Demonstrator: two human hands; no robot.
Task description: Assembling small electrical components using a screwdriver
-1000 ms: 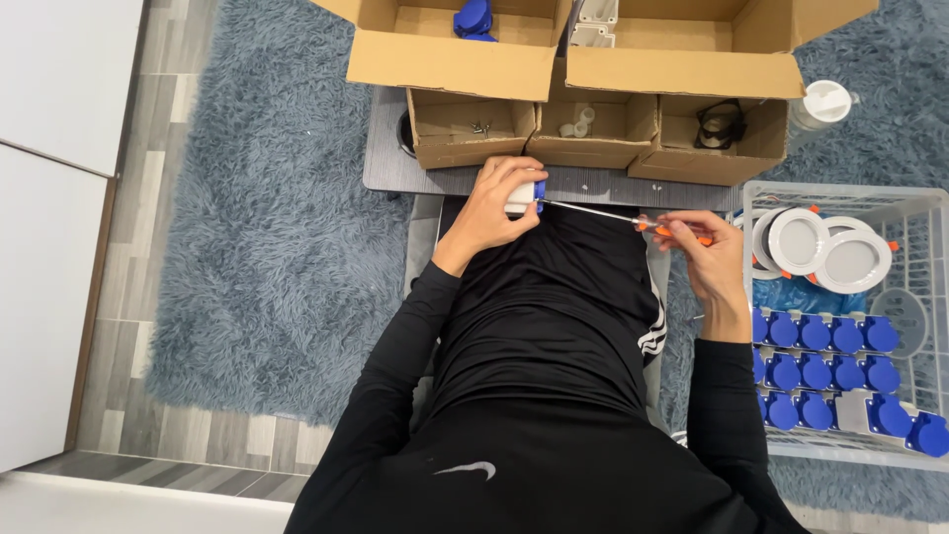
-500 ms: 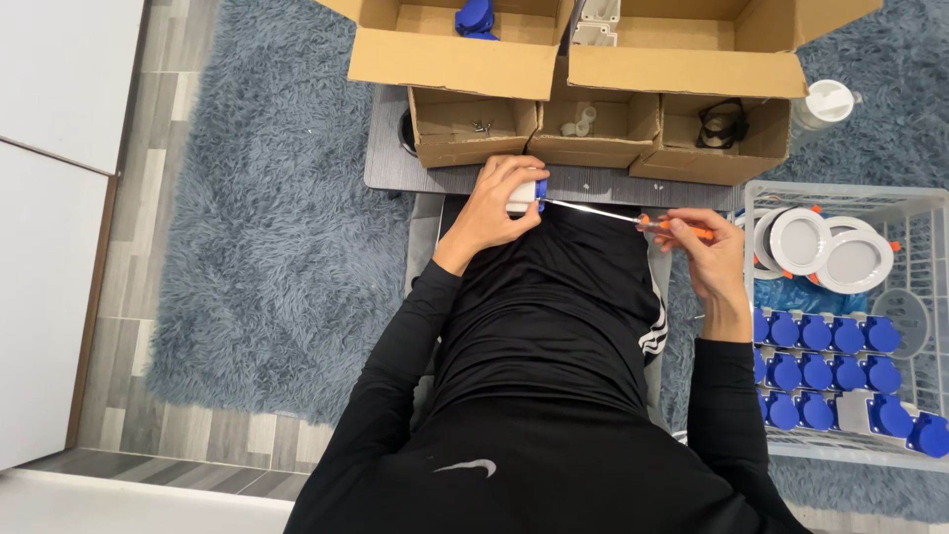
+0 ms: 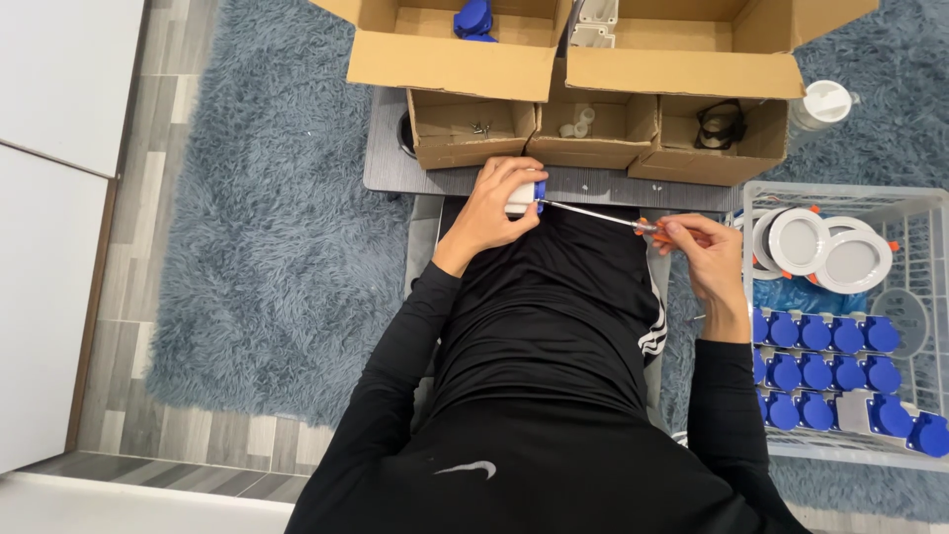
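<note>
Two hands worked at the near edge of the grey counter [image 3: 386, 168], over the person's black-clad lap. The left hand [image 3: 491, 208] had its fingers [image 3: 514, 175] clenched around a small white-and-blue part [image 3: 526, 197], holding it just off the counter's near edge. The right hand [image 3: 704, 252] pinched the orange handle of a screwdriver [image 3: 605, 217] between thumb and fingers; its thin metal shaft ran leftward and its tip met the blue side of the part.

Three small open cardboard boxes [image 3: 472, 129] stood in a row on the counter beyond the hands, holding screws, small white pieces and a dark coiled item. Two larger cardboard boxes [image 3: 450, 49] sat behind them at the far edge, one with a blue piece inside.

Beside the right hand, on the rug, a white wire basket [image 3: 840, 193] held round white lamps [image 3: 801, 240] at its far end and rows of blue-capped parts [image 3: 817, 341] nearer the person. A shaggy grey-blue rug [image 3: 267, 247] covered the floor around the counter, with pale plank flooring at its left.
</note>
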